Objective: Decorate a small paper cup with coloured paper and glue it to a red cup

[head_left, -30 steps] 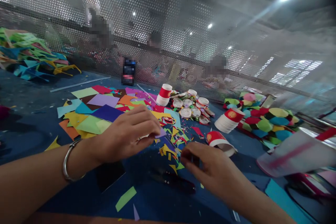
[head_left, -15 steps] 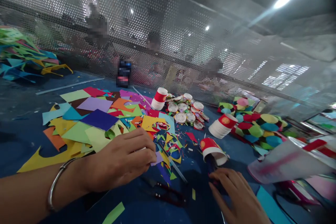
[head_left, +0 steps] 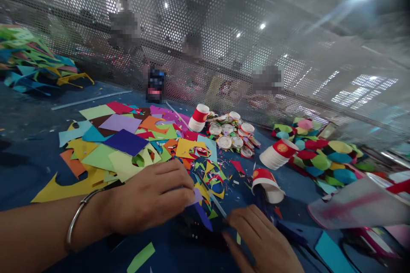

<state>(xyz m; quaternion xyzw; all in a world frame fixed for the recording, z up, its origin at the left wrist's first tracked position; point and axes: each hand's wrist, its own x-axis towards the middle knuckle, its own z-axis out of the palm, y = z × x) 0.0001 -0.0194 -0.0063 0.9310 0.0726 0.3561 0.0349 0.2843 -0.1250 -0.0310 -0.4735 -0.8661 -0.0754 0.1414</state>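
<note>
My left hand, with a metal bangle on the wrist, is closed in a pinch on a small lilac paper piece just above the blue table. My right hand lies low at the bottom edge with its fingers curled, beside black scissors on the table; whether it grips them is unclear. A thin grey stick lies between the hands among coloured paper scraps. A red-and-white paper cup lies on its side just beyond my right hand.
Sheets of coloured paper are spread at the left. Stacked cups, round lids, another cup stack and coloured paper discs lie beyond. A perforated metal screen stands behind, with people past it. A scrap heap sits far left.
My right hand has drawn back toward the bottom edge and moved left toward the scissors. My left hand keeps its pinch on the lilac piece and has shifted slightly.
</note>
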